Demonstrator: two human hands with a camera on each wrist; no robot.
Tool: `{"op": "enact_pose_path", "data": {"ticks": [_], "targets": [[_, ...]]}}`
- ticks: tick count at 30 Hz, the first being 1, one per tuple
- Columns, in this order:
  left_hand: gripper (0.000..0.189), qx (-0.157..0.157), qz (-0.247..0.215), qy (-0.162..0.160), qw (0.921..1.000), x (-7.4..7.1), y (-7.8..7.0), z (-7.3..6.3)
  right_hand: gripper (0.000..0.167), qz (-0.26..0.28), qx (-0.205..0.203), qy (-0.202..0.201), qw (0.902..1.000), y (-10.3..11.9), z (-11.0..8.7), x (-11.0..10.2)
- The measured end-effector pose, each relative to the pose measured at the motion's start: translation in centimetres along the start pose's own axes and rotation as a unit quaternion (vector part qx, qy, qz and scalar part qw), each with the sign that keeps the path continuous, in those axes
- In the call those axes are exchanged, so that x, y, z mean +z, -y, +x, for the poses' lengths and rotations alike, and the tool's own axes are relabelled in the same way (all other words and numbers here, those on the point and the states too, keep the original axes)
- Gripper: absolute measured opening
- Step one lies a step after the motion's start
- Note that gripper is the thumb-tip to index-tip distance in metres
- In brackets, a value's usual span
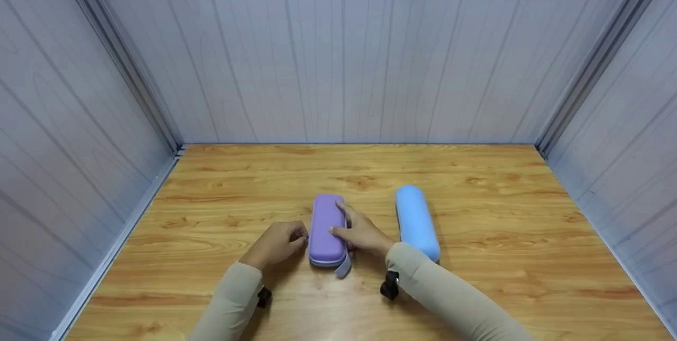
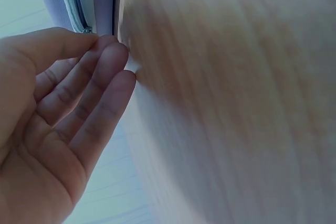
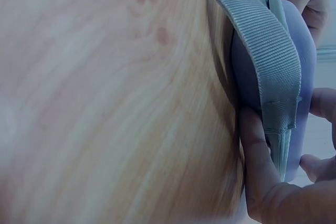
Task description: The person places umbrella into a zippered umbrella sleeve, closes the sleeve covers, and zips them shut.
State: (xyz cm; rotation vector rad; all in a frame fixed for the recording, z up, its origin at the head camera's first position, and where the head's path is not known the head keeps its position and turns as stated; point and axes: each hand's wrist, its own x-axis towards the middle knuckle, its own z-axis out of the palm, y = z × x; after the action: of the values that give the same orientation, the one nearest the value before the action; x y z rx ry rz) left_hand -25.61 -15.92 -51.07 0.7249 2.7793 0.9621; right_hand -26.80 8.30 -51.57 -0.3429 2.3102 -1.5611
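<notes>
A purple zip case lies flat on the wooden table, a grey fabric strap at its near right end. My right hand grips the case from the right, with fingers on its top and others against its side low by the table. At the left side, my left hand pinches at the zipper; thumb and forefinger meet at the slider, and the pull itself is hidden between them. The zipper looks closed where it shows. A light blue case lies to the right, beyond my right wrist, untouched.
The wooden table reaches back to a pale panelled wall. Side walls stand at left and right. A black wrist strap piece hangs under my right sleeve.
</notes>
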Motion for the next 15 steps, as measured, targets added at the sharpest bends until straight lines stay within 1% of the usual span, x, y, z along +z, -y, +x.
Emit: {"op": "enact_pose_path", "data": {"ticks": [6, 10, 15], "targets": [[0.006, 0.003, -0.003, 0.012, 0.9999, 0.0, -0.1, -0.5, 0.078, -0.001, 0.013, -0.004, 0.9999, 0.0, 0.0, 0.0], [0.007, 0.009, 0.0, 0.01, 0.9999, 0.0, -0.3, -0.9, 0.078, -0.007, 0.009, -0.002, 0.9999, 0.0, 0.1, 0.0], [0.007, 0.03, 0.006, 0.0, 0.9995, 0.1, -0.4, -1.3, 0.077, -0.003, 0.003, 0.01, 0.9999, 0.1, 0.0, -0.1]]}}
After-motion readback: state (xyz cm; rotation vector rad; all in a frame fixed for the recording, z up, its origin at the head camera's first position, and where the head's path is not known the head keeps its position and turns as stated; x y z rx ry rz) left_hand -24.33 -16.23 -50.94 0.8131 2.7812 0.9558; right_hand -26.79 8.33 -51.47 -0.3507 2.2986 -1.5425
